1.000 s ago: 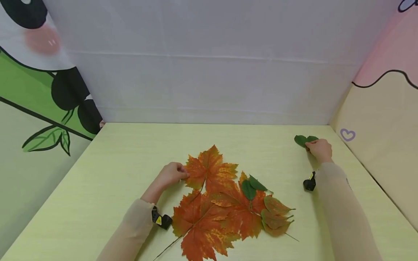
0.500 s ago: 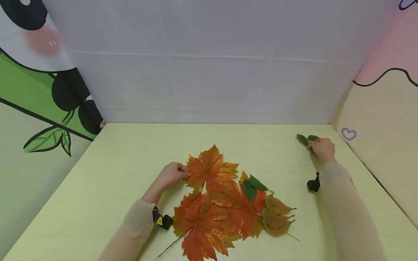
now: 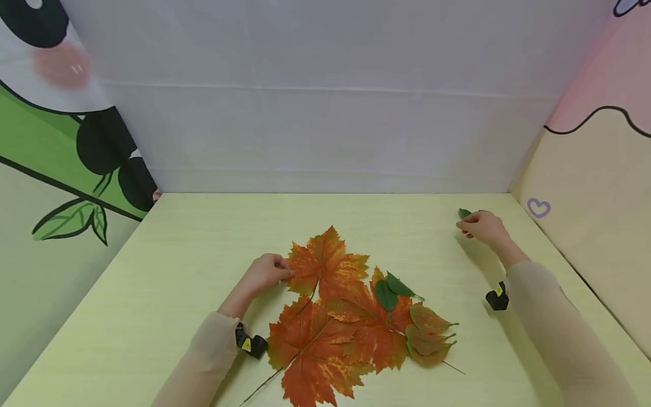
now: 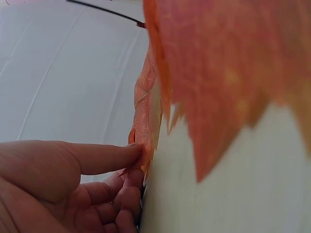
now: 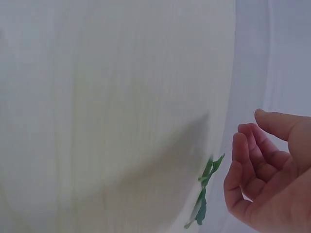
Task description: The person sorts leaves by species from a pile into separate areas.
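1. The left hand pinches the left edge of the upper maple leaf between thumb and fingers, low over the counter.
2. The right hand is at the far right of the counter, its fingers loosely bent and the thumb apart from them, gripping nothing.
3. Next to it are the far green leaves, lying on the counter with a gap between them and the fingers (from the head camera, the hand covers most of them).
4. Below the upper maple leaf spreads the lower maple leaf, its dark stem running toward the near left.
5. The right maple leaf adjoins both, red-orange like them. On its upper part sits a pair of green leaves, one reaching out past its edge.
6. At its right side is a cluster of small orange-green leaves, overlapping one another.
7. Both arms wear beige sleeves, with a black device at each wrist.
8. Behind the counter hangs a pale cloth; a purple heart outline marks the beige panel on the right.
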### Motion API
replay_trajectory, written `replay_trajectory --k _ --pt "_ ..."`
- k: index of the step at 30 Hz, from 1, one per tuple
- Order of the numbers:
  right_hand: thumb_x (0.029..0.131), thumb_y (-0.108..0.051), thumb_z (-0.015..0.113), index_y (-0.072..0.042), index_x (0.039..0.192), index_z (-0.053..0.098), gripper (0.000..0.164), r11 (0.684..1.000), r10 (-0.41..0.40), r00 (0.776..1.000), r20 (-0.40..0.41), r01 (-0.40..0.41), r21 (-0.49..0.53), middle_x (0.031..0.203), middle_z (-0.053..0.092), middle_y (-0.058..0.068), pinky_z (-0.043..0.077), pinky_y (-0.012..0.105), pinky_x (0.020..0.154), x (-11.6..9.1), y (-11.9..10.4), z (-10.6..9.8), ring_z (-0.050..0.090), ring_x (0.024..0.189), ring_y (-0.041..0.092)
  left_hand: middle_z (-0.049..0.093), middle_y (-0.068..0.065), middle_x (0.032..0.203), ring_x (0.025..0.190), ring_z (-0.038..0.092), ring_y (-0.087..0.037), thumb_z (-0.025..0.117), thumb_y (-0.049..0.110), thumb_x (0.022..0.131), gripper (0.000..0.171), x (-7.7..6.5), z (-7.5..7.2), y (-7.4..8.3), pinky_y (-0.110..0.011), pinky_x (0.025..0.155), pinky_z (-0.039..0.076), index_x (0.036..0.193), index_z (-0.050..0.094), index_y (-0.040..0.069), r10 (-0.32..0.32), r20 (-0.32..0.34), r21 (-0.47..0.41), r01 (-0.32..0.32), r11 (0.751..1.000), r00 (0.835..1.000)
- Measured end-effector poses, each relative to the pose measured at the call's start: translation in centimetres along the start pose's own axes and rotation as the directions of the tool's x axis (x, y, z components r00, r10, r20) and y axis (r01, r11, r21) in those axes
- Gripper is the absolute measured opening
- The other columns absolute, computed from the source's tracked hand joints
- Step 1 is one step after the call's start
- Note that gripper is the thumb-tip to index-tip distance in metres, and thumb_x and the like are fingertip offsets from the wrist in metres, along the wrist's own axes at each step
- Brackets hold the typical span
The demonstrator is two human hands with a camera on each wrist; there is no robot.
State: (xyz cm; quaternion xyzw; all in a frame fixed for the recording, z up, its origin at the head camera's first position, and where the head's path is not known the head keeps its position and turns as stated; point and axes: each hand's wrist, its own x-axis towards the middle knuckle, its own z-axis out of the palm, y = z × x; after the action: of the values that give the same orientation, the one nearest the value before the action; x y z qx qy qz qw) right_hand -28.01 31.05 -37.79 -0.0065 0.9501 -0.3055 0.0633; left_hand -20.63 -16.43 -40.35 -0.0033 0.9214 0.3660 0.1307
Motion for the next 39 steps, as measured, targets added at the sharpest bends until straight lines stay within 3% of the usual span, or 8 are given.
replay_trajectory --k 14,25,31,39 --pt "0.089 -0.026 0.058 -0.001 0.098 0.061 0.027 0.987 -0.159 0.982 0.100 0.161 -0.009 0.086 0.064 0.013 0.045 0.028 0.061 -3.4 -3.8 3.1 0.059 0.075 0.023 0.058 -0.006 0.077 0.062 0.044 -0.016 0.063 0.019 0.084 0.016 0.1 -0.1 -0.1 -0.027 0.054 0.035 0.083 0.062 0.003 0.009 0.005 -0.001 -0.009 1.000 1.000" --pt "0.081 -0.044 0.063 -0.012 0.091 0.063 0.033 0.957 -0.276 0.937 0.215 0.289 -0.032 0.081 0.061 -0.003 0.043 0.029 0.063 -6.2 -6.3 6.2 0.054 0.072 0.012 0.060 -0.006 0.076 0.060 0.045 -0.016 0.063 0.018 0.085 0.014 0.2 0.1 -0.5 -0.027 0.053 0.036 0.084 0.062 0.004 0.020 0.008 -0.028 -0.020 0.999 1.000" --pt "0.078 -0.038 0.069 -0.011 0.091 0.061 0.031 0.937 -0.337 0.893 0.299 0.347 0.021 0.078 0.059 -0.003 0.043 0.027 0.062 -7.1 -7.0 7.6 0.054 0.072 0.011 0.060 -0.006 0.075 0.059 0.044 -0.015 0.063 0.018 0.084 0.014 0.3 0.1 -0.5 -0.027 0.052 0.035 0.083 0.062 0.004 0.013 0.006 -0.029 -0.013 1.000 1.000" --pt "0.074 -0.040 0.071 -0.011 0.089 0.059 0.035 0.934 -0.330 0.891 0.313 0.356 -0.028 0.070 0.057 -0.005 0.041 0.025 0.056 -7.7 -7.5 8.4 0.051 0.060 0.010 0.058 -0.005 0.073 0.057 0.044 -0.015 0.063 0.018 0.085 0.014 0.2 0.1 -0.4 -0.026 0.052 0.036 0.082 0.061 0.004 0.010 0.009 -0.030 -0.009 1.000 1.000"
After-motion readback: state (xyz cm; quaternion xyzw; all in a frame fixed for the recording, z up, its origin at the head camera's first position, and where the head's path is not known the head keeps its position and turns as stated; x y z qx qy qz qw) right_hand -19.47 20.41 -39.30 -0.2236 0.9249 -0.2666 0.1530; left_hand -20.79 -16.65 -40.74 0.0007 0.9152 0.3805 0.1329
